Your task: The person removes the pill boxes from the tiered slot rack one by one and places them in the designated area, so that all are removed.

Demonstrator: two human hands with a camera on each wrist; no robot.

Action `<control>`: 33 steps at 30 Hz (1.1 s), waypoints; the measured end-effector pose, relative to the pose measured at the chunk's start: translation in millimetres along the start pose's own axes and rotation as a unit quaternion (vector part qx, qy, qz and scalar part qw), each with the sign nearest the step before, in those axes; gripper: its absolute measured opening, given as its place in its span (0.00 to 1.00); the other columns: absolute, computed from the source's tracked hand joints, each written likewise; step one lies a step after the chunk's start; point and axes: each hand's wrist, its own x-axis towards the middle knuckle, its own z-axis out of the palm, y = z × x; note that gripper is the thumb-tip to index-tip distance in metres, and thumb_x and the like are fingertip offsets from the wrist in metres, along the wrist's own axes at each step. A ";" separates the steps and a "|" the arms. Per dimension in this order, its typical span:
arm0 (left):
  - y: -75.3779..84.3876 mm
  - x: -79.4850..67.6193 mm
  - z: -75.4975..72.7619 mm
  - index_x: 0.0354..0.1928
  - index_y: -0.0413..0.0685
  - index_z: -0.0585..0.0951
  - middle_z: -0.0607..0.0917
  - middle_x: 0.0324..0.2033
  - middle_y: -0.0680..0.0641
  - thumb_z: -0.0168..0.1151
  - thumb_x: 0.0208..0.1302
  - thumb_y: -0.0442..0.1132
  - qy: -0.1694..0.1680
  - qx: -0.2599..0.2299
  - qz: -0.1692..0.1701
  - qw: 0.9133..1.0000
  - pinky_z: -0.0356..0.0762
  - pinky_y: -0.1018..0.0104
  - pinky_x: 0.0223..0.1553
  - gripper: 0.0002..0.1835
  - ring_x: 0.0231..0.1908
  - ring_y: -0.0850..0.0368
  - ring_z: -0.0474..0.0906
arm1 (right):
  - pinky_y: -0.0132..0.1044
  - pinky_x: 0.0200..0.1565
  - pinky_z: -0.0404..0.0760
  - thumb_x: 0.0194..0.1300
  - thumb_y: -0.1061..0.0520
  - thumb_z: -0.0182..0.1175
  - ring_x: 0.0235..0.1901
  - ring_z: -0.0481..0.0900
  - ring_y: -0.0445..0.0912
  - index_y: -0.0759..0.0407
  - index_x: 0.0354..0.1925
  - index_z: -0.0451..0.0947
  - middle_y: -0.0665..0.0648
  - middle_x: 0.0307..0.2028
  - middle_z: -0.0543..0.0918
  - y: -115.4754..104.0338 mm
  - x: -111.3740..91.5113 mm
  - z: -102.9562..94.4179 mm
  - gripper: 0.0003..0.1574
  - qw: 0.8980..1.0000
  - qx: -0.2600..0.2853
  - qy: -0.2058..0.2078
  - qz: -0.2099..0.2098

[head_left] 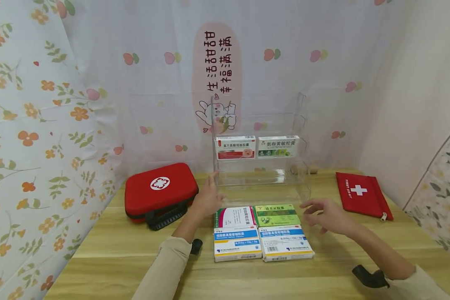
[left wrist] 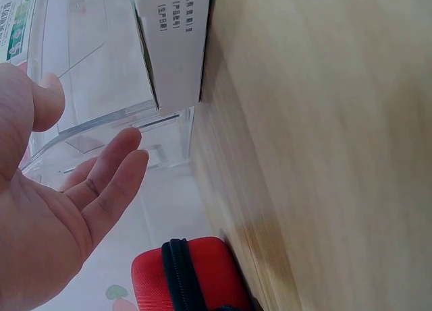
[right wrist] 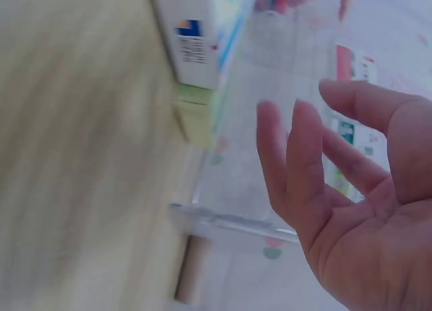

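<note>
A clear acrylic tiered rack (head_left: 260, 179) stands mid-table. On one tier sit a red-and-white medicine box (head_left: 235, 148) and a green-and-white medicine box (head_left: 277, 147). In front of the rack lie a pink-white-green medicine box (head_left: 235, 216), a green medicine box (head_left: 278, 215) and two blue-and-white medicine boxes (head_left: 238, 243) (head_left: 286, 242). My left hand (head_left: 208, 199) is at the rack's left side, fingers extended; whether they touch it I cannot tell. To the right of the boxes hovers my right hand (head_left: 328, 214), its fingers loosely bent and holding nothing.
A red zippered case (head_left: 161, 189) with a black handle rests at the left of the wooden table (head_left: 108, 258). At the right lies a flat red first aid pouch (head_left: 363, 195). Behind the rack is a small brown cylinder (head_left: 303, 169), and a patterned curtain (head_left: 165, 75) hangs at the back.
</note>
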 end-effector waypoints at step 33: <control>-1.8 -0.6 1.1 0.75 0.61 0.43 0.64 0.68 0.39 0.67 0.64 0.39 0.008 0.010 0.009 1.000 0.76 0.66 0.23 0.49 0.36 0.51 0.74 | 0.71 0.64 0.57 0.65 0.57 0.64 0.69 0.54 0.72 0.66 0.53 0.81 0.74 0.70 0.59 -72.2 128.8 -58.8 0.20 0.940 -0.199 0.224 -0.165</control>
